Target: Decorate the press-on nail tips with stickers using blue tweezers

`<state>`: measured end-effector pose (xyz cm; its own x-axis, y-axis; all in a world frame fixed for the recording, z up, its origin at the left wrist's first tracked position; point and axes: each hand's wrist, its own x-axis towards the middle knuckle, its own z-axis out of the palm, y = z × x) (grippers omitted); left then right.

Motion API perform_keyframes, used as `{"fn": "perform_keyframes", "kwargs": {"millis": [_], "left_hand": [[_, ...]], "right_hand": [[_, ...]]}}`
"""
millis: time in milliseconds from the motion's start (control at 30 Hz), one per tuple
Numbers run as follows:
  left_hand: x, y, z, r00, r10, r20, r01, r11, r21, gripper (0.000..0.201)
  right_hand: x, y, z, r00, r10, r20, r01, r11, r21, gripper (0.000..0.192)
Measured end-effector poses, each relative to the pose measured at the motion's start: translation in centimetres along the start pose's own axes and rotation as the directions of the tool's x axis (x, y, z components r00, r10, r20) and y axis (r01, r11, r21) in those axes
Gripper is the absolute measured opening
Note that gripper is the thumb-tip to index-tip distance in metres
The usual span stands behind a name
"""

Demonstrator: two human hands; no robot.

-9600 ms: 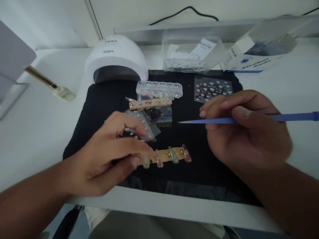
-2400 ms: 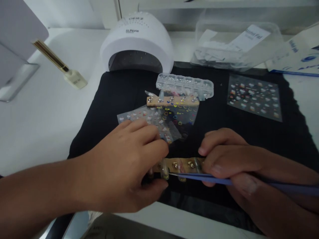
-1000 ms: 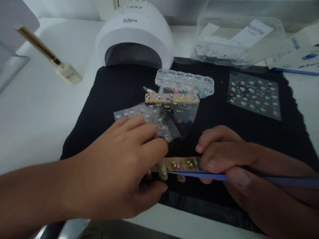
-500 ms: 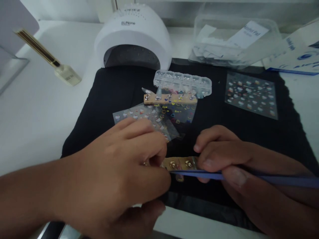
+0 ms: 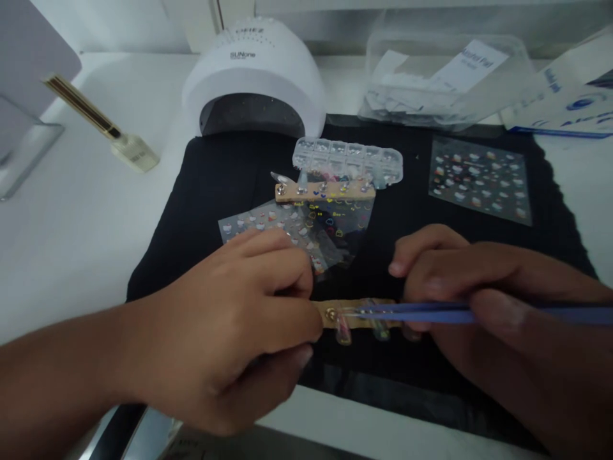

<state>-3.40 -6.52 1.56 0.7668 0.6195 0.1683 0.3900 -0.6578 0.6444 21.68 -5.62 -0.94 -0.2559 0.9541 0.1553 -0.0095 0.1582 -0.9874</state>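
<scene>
A tan strip (image 5: 354, 314) carrying several clear false nails lies on the black mat (image 5: 225, 179) near its front edge. My left hand (image 5: 234, 332) pinches the strip's left end between thumb and fingers. My right hand (image 5: 474, 300) grips blue tweezers (image 5: 416, 313), whose tips rest over the strip's middle, just right of a metal stud. Behind my left fingers lie overlapping clear sticker sheets (image 5: 297, 227) with small coloured shapes.
A second nail strip (image 5: 325, 190) lies against a clear compartment box (image 5: 348, 158). A white nail lamp (image 5: 253, 80) stands at the back. Another sticker sheet (image 5: 480, 181) lies right. A clear tub (image 5: 447, 80), a blue-and-white box (image 5: 565, 102) and a gold-handled tool (image 5: 103, 124) surround the mat.
The tweezers' tips have shifted right along the strip and a little up. My left hand's fingers have closed over the strip's left end.
</scene>
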Motion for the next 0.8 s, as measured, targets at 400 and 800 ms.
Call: {"fn": "perform_keyframes", "kwargs": {"millis": [400,800], "left_hand": [[0.2,-0.4,1.1,0.999,0.033,-0.028,-0.031,0.999,0.043,0.027],[0.1,-1.0,1.1,0.994,0.081,-0.079,-0.074,0.994,0.086,0.036]], "right_hand": [[1.1,1.2,-0.7,0.998,-0.009,-0.057,0.026,0.948,0.317,0.012],[2.1,1.7,-1.1,0.991,-0.069,-0.116,0.104,0.939,0.327,0.014]]}}
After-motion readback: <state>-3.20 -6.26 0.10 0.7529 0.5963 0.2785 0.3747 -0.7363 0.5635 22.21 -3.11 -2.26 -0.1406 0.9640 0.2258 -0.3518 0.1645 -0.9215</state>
